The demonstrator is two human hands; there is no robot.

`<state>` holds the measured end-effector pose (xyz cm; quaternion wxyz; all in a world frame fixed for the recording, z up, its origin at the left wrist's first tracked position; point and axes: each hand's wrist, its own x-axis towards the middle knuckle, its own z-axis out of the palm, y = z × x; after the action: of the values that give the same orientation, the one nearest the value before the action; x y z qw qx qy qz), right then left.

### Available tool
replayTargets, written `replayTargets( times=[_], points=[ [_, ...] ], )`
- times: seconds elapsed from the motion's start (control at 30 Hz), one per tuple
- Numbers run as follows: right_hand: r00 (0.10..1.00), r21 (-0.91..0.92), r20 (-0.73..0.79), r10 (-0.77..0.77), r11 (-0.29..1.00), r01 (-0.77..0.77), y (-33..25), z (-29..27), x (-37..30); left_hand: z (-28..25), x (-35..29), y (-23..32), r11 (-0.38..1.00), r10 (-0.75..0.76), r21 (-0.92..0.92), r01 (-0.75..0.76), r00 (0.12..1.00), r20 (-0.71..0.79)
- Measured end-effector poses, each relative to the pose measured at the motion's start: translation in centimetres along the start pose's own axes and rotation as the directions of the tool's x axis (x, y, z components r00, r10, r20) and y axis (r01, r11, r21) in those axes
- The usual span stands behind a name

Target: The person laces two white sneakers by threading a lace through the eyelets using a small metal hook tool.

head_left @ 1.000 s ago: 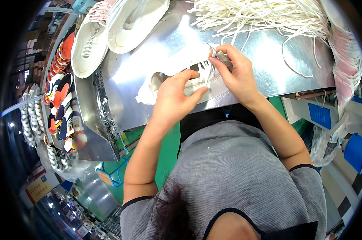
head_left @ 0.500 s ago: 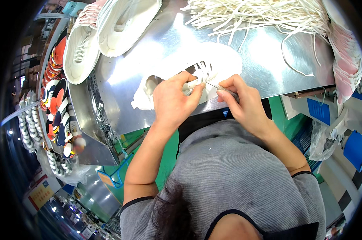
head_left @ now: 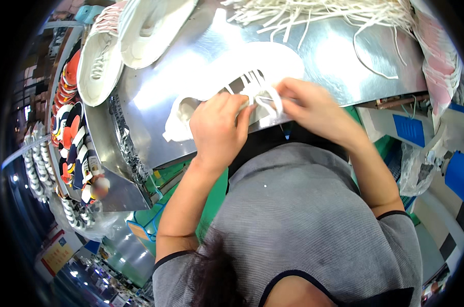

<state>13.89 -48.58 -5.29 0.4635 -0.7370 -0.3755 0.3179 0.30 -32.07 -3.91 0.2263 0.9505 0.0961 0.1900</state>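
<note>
On the metal table in front of me lies a white shoe upper (head_left: 275, 59), turned on its side, with white lace rows across its opening. My left hand (head_left: 216, 130) is closed at the lace rows, thumb and fingers pinching the upper's edge. A loose loop of white shoelace (head_left: 265, 105) stands out between my two hands. My right hand (head_left: 314, 110), smeared by motion, has its fingertips closed at the end of that loop. Whether it also holds a thin tool, I cannot make out.
A heap of white laces (head_left: 319, 13) lies at the table's far side. Two white shoe uppers (head_left: 101, 71) are at the far left. Pink-and-white pieces (head_left: 437, 61) are stacked at the right edge. Dark and orange shoe parts (head_left: 78, 148) hang beyond the left edge.
My right hand had a thin metal tool at the lace holes; that tool no longer shows clearly. A lace loop now stands out from the upper. My left hand has shifted slightly left.
</note>
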Motion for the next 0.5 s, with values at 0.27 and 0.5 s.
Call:
replayTargets(
  times=[0.27, 0.5],
  points=[
    [0.86, -0.451, 0.065, -0.506, 0.754, 0.478, -4.5, 1.2, 2.4, -0.7, -1.0, -0.4, 0.958, 0.237, 0.189, -0.216, 0.967, -0.095],
    [0.983, -0.256, 0.108, -0.149, 0.951, 0.173, -4.1, 1.7, 5.0, -0.8, -1.7, -1.6, 0.951, 0.26, 0.196, -0.238, 0.96, -0.098]
  ],
)
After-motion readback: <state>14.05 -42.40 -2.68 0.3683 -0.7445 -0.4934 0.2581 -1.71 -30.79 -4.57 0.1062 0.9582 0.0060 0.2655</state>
